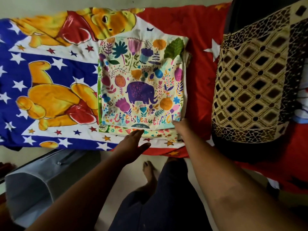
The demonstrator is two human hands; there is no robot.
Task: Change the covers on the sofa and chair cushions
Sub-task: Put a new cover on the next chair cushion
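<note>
A stack of flat cushion covers [141, 80] lies on the bed, the top one cream with bright flowers, a purple elephant and the words "life is beautiful". My left hand [133, 144] reaches out with straight fingers, its tips touching the stack's near edge. My right hand [180, 129] is at the stack's near right corner, its fingers on the edge of the covers; whether they pinch the fabric is hidden. A cushion in a brown and cream diamond-pattern cover [250, 84] rests on the bed to the right of the stack.
The bed carries a red, blue and white sheet [50, 67] with yellow cartoon bears and stars. A grey plastic bin [38, 180] stands on the floor at lower left. My leg and bare foot [150, 174] are on the pale floor by the bed edge.
</note>
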